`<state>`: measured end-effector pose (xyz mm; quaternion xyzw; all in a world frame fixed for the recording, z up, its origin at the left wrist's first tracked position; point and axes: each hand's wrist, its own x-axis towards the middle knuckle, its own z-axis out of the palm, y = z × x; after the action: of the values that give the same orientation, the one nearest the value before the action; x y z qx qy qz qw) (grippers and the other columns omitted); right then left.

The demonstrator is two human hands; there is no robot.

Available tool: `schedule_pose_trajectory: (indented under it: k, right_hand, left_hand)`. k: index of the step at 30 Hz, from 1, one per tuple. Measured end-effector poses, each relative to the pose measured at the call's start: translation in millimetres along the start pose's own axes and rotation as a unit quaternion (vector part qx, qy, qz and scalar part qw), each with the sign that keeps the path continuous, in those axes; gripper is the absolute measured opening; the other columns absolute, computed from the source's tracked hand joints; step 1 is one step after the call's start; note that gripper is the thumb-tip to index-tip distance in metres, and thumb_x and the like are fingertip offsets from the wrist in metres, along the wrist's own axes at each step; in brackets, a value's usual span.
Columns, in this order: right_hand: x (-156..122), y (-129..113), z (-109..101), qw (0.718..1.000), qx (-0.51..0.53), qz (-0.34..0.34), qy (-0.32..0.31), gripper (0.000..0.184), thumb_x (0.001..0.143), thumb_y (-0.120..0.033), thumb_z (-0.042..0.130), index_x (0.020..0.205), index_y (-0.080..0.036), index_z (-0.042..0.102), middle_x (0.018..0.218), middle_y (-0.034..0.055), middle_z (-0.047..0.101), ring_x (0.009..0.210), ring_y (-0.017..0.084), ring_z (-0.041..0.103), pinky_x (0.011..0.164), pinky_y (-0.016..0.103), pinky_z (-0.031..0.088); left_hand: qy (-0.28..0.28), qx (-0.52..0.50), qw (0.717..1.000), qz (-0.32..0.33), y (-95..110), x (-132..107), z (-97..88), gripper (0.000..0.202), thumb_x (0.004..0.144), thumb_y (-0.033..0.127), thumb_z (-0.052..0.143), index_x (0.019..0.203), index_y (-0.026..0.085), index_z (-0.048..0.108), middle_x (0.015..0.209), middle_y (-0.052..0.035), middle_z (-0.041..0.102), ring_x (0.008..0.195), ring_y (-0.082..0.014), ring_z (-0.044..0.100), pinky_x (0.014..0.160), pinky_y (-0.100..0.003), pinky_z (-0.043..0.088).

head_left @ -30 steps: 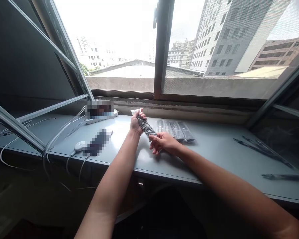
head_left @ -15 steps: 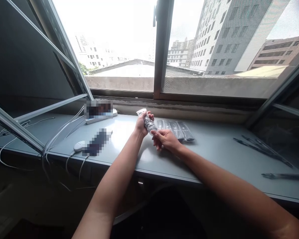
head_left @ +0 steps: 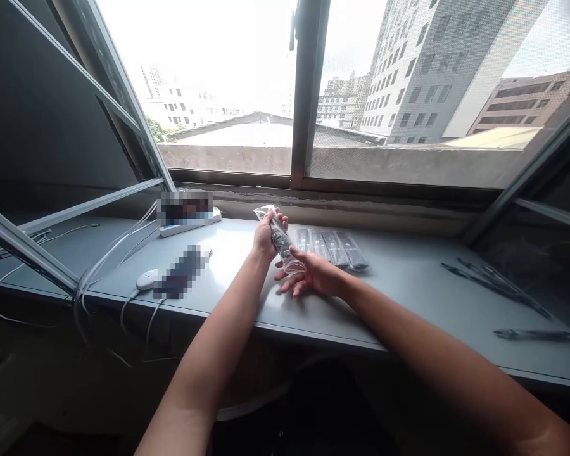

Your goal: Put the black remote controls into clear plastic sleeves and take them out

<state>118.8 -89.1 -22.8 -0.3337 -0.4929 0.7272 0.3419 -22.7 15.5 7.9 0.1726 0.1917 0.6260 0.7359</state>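
A clear plastic bag [head_left: 282,242] with a dark, long thing inside hangs tilted over the table, and what it holds is too blurred to name. My left hand [head_left: 265,235] is closed around its upper part. By the bag's lower end is my right hand [head_left: 313,273], its fingers spread apart and its thumb touching the plastic. Just right of the hands, several dark packets [head_left: 336,249] in clear plastic lie side by side in a row.
On the right lie several thin dark sticks [head_left: 494,285] and one dark pen-like thing [head_left: 532,335]. To the left are a white power strip [head_left: 192,221], a round white charger [head_left: 145,280], a blurred-out device [head_left: 180,273] and white cables [head_left: 109,253]. Metal frames [head_left: 95,202] flank the table.
My right hand's fingers have spread from a closed grip at the bag's lower end. That end now shows straightened out, and more of the bag is visible. The view has shifted slightly.
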Motion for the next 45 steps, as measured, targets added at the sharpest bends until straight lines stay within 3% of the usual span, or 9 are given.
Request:
schedule_pose_trajectory:
  k: [3,8,16,22,26,31,35,39,45]
  right_hand:
    - [2,1,0,0.999,0.014,0.023,0.025,0.059,0.11,-0.063,0.056,0.107,-0.007,0.074,0.094,0.0194,0.082,0.074,0.024,0.083,0.055,0.027,0.066]
    - [3,5,3,0.999,0.003,-0.029,0.041,0.043,0.115,-0.043,0.057,0.104,-0.006,0.076,0.09,0.0165,0.081,0.068,0.018,0.079,0.055,0.024,0.065]
    - [3,13,7,0.995,-0.068,-0.063,-0.033,0.044,0.103,-0.053,0.075,0.107,-0.009,0.077,0.1,0.017,0.083,0.075,0.023,0.082,0.061,0.031,0.068]
    - [3,19,8,0.975,-0.163,-0.145,-0.041,0.044,0.101,-0.052,0.076,0.125,-0.016,0.079,0.116,0.0145,0.081,0.081,0.022,0.082,0.061,0.03,0.066]
    - [4,20,3,0.925,-0.304,-0.228,-0.02,0.035,0.103,-0.043,0.07,0.128,-0.022,0.082,0.11,0.0088,0.082,0.076,0.018,0.078,0.062,0.028,0.061]
    - [5,11,-6,0.839,-0.438,-0.321,0.042,0.024,0.101,-0.037,0.075,0.091,-0.021,0.089,0.084,0.0061,0.079,0.074,0.021,0.074,0.076,0.034,0.06]
    - [4,4,-15,0.79,-0.471,-0.379,0.106,0.016,0.1,-0.027,0.074,0.099,-0.023,0.089,0.101,0.0078,0.083,0.094,0.026,0.077,0.086,0.036,0.06]
    - [0,-1,-22,0.717,-0.551,-0.392,0.17,0.024,0.098,-0.014,0.07,0.106,-0.025,0.089,0.114,0.0089,0.083,0.105,0.029,0.076,0.09,0.04,0.06]
    - [-9,-12,-29,0.639,-0.631,-0.377,0.226,0.012,0.094,-0.017,0.08,0.1,-0.026,0.087,0.121,0.0072,0.081,0.123,0.032,0.068,0.089,0.038,0.059]
  left_hand:
    - [-0.041,0.021,0.999,-0.013,-4,-7,4.5,0.017,0.11,0.028,0.061,0.108,0.014,0.07,0.081,-0.0032,0.069,0.066,-0.0107,0.069,0.067,-0.02,0.058]
    - [-0.051,0.013,0.997,-0.052,-1,-10,5.3,0.02,0.109,0.03,0.061,0.109,0.012,0.07,0.083,-0.0053,0.072,0.074,-0.0134,0.074,0.079,-0.024,0.062]
    - [0.018,0.012,1.0,0.001,11,0,0.6,0.021,0.112,0.024,0.054,0.12,0.011,0.069,0.085,-0.005,0.075,0.073,-0.0114,0.075,0.081,-0.021,0.062]
    - [0.03,0.127,0.989,-0.068,1,-2,-0.3,0.029,0.111,0.018,0.052,0.133,0.006,0.067,0.094,-0.0114,0.08,0.077,-0.0152,0.078,0.085,-0.026,0.064]
    - [-0.005,0.191,0.966,-0.177,-2,-3,-3.0,0.03,0.11,0.019,0.051,0.125,0.001,0.071,0.087,-0.0128,0.079,0.069,-0.0151,0.076,0.075,-0.024,0.064]
    - [-0.086,0.242,0.931,-0.26,1,-5,-10.2,0.035,0.104,0.026,0.056,0.127,0.005,0.073,0.099,-0.0172,0.082,0.087,-0.0238,0.082,0.085,-0.033,0.067]
    - [-0.186,0.28,0.902,-0.272,1,-7,-17.1,0.038,0.103,0.036,0.059,0.125,0.009,0.075,0.114,-0.0187,0.082,0.106,-0.0298,0.081,0.096,-0.039,0.065]
    - [-0.268,0.291,0.874,-0.282,3,-10,-18.4,0.04,0.105,0.042,0.062,0.125,0.01,0.075,0.116,-0.0196,0.082,0.104,-0.0292,0.081,0.086,-0.035,0.064]
    - [-0.26,0.291,0.878,-0.278,7,-14,-19.0,0.038,0.107,0.043,0.066,0.121,0.008,0.074,0.094,-0.0144,0.081,0.076,-0.0211,0.078,0.073,-0.031,0.064]
